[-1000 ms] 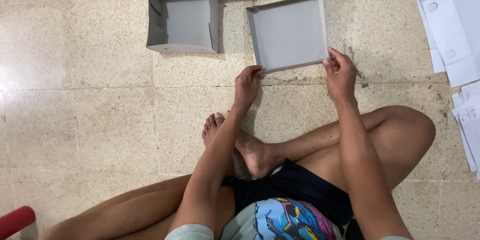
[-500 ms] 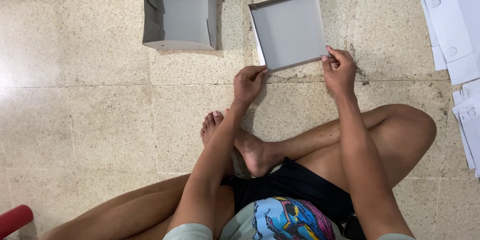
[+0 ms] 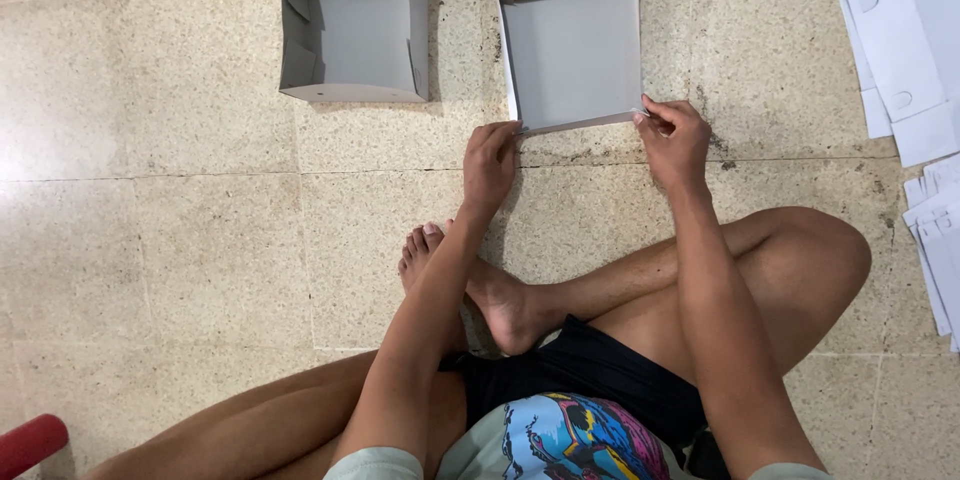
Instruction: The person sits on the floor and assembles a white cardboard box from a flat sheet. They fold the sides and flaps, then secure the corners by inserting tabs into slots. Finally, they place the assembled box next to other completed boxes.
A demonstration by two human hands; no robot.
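Tiled floor (image 3: 200,240): grey tray (image 3: 575,50) shifted up; hands same grip.

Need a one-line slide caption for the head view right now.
Seated cross-legged on a tiled floor, left hand and right hand grip the near edge of a shallow grey cardboard tray.

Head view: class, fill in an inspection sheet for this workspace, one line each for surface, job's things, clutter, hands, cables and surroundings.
Surface: speckled tile floor, dirt along the grout lines.
Job's things: shallow grey cardboard tray, flat on the floor.
Clutter: deeper folded grey box beside the tray; flat white card blanks stacked on the right.
Hands: left hand and right hand pinch the tray's near corners.
Cables: nothing seen.
Surroundings: person sits cross-legged; red object at lower left.
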